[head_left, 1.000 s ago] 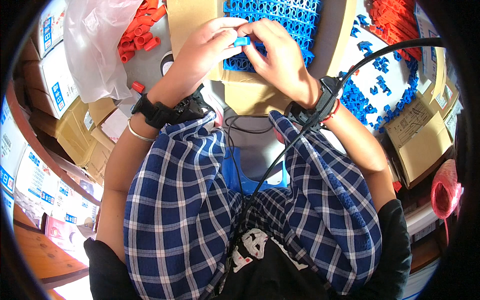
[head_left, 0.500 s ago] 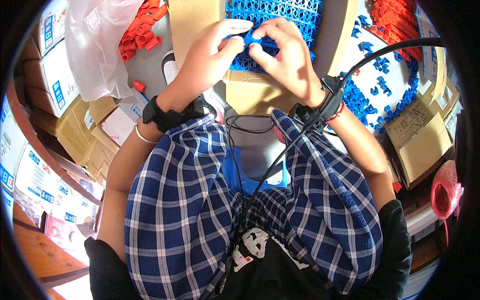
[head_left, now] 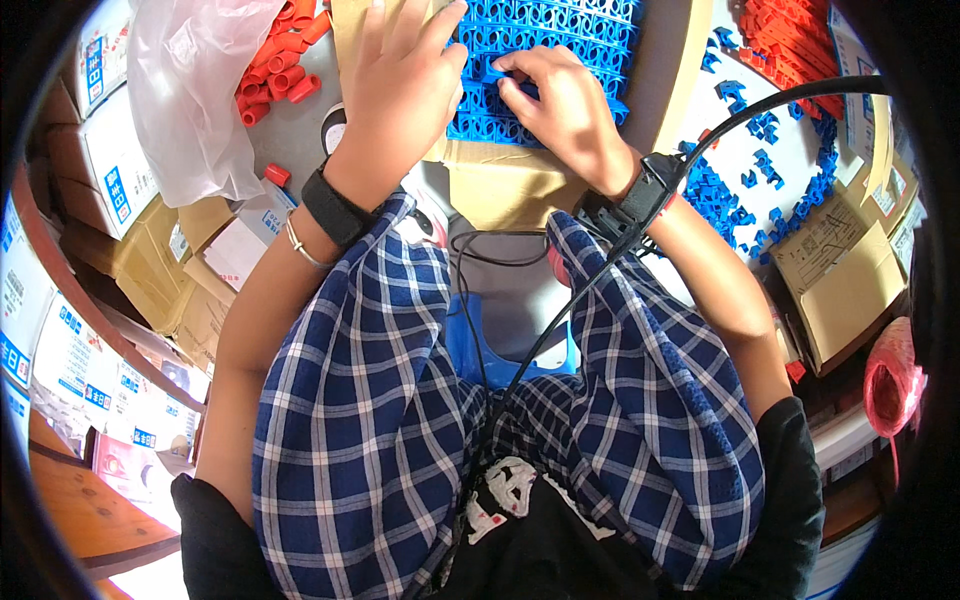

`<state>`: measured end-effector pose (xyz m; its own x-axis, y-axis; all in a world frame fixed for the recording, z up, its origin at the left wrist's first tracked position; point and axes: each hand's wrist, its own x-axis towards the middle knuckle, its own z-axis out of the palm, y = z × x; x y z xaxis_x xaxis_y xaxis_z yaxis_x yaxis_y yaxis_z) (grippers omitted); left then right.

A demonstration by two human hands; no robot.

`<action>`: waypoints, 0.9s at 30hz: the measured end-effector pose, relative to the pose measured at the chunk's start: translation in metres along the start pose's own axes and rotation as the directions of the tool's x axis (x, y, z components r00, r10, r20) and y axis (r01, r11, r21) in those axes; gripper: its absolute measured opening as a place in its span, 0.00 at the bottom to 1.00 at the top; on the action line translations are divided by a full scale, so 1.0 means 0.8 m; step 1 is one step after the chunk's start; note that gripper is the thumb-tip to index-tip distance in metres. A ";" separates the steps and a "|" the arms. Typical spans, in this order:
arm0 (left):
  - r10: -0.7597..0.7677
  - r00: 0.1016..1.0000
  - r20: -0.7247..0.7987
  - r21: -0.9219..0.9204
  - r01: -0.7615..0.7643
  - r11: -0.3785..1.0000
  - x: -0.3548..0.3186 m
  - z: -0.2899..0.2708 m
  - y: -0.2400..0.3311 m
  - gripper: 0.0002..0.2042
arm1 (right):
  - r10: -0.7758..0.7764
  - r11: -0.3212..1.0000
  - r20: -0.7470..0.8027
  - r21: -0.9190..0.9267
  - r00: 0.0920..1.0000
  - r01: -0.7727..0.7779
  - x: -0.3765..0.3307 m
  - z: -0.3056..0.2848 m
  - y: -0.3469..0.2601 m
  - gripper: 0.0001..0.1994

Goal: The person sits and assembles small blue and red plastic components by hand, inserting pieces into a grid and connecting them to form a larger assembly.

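A blue plastic grid tray [head_left: 560, 40] lies on a cardboard box [head_left: 520, 185] in front of my knees. My left hand [head_left: 400, 90] rests flat on the tray's left edge, fingers spread, holding it down. My right hand [head_left: 565, 105] pinches a small blue plastic piece [head_left: 497, 72] against the grid near its lower middle. Both wrists wear black bands, and a black cable runs from the right one.
Loose blue pieces [head_left: 745, 175] lie scattered on a white sheet to the right, with red pieces [head_left: 790, 45] beyond. Red caps [head_left: 280, 60] sit beside a clear plastic bag [head_left: 190, 100] at upper left. Cardboard boxes [head_left: 845, 290] stand on both sides. A blue stool [head_left: 500, 345] shows between my legs.
Both hands have moved up and farther onto the blue grid. The left hand has let go of the small piece and flattened out, while the right still pinches it.
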<state>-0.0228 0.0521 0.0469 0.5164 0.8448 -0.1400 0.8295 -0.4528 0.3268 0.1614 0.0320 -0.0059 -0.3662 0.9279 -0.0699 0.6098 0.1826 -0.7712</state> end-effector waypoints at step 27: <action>0.012 0.994 -0.113 0.042 -0.007 0.999 0.010 0.016 -0.001 0.07 | 0.053 0.999 0.042 0.011 0.998 -0.053 0.011 0.002 -0.004 0.12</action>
<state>-0.0162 0.0553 0.0334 0.4991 0.8660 -0.0296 0.8338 -0.4707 0.2884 0.1553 0.0394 -0.0051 -0.3625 0.9219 -0.1366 0.6205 0.1293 -0.7735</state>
